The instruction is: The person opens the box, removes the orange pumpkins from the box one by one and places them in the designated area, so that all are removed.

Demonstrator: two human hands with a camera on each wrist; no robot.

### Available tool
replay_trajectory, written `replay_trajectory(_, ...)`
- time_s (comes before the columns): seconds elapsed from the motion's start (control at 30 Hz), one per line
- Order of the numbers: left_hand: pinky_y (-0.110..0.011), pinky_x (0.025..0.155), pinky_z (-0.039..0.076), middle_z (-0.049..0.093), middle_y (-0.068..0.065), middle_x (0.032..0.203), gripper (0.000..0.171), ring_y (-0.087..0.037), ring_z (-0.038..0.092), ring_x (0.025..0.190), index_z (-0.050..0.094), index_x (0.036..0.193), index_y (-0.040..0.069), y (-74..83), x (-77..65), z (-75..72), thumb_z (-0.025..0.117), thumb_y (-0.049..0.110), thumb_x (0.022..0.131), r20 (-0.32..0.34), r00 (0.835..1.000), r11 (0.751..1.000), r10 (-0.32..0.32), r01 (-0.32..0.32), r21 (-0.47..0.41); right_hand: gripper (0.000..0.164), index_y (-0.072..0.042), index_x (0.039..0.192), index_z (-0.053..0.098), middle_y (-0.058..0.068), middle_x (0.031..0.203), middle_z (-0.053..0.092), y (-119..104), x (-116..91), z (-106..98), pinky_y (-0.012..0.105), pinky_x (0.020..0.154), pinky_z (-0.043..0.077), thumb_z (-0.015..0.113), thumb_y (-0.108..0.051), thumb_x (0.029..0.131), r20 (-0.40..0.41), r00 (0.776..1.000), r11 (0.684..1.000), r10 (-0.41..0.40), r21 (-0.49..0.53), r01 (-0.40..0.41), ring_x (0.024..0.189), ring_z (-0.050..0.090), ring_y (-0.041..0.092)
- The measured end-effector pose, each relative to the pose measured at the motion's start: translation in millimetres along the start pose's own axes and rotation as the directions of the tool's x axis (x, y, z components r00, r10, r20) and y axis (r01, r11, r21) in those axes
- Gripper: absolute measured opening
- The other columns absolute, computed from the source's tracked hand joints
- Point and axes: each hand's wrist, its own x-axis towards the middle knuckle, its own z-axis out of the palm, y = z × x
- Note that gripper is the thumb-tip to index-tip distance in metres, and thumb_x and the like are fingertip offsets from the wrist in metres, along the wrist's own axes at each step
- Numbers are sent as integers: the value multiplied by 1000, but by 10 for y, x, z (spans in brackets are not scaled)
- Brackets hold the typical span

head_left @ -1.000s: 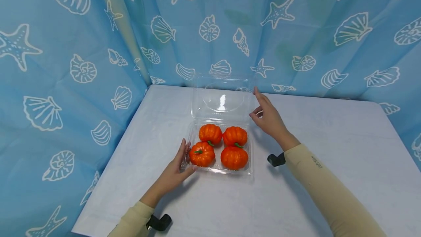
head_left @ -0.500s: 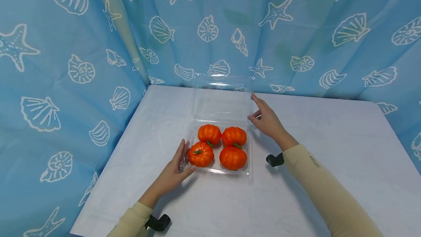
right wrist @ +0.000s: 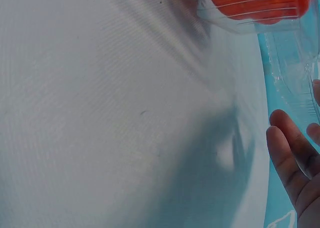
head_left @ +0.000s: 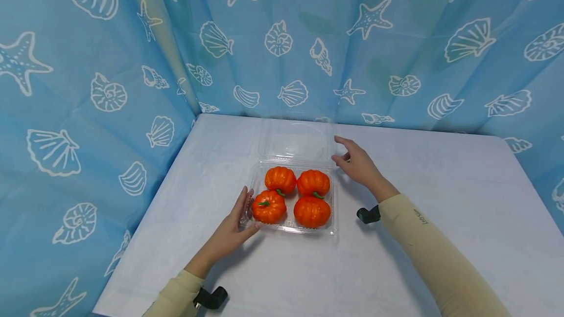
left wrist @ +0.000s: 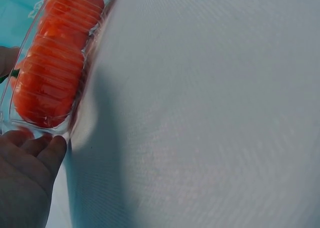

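Observation:
A clear plastic clamshell container sits on the white-covered table with its lid folded back, away from me. Several small orange pumpkins with green stems lie in its base. At the near left corner, my left hand rests its extended fingers along the side wall, and its thumb touches the front rim. In the left wrist view, the fingertips meet the container's end wall. My right hand is at the lid's right edge with its fingers apart; whether they touch the lid is hard to tell.
The white-covered table extends to both sides. A blue curtain printed with shells and starfish hangs along the back and left. Small black devices are strapped to both wrists.
The lid has swung farther back and lower, toward the table. My right index finger has come down along its edge. The left hand and the pumpkins stay in place.

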Motion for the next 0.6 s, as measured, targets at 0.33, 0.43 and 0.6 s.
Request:
replay_trajectory(0.33, -52, 119, 26, 25, -7, 167, 97, -28, 28, 152, 5, 165, 15, -75, 16, -2, 72, 29, 96, -4, 999, 999, 37, -37, -5, 58, -13, 156, 40, 17, 130, 58, 47, -15, 29, 40, 80, 61, 59, -29, 104, 42, 996, 997, 76, 13, -76, 92, 64, 27)
replay_trajectory(0.43, -52, 119, 28, 25, -8, 167, 97, -30, 28, 152, 6, 165, 15, -87, 19, 0, 72, 28, 95, -7, 999, 999, 45, -45, -15, 55, -14, 154, 43, 15, 130, 60, 61, -18, 43, 39, 81, 61, 59, -30, 104, 47, 995, 995, 93, 18, -94, 92, 65, 26)
replay_trajectory(0.6, -54, 119, 25, 24, -8, 168, 97, -30, 26, 153, 6, 165, 18, -92, 25, 5, 72, 28, 95, -14, 999, 999, 43, -43, -13, 50, -13, 150, 47, 14, 134, 60, 76, -18, 55, 38, 80, 61, 59, -31, 104, 52, 994, 995, 100, 25, -101, 93, 65, 26)
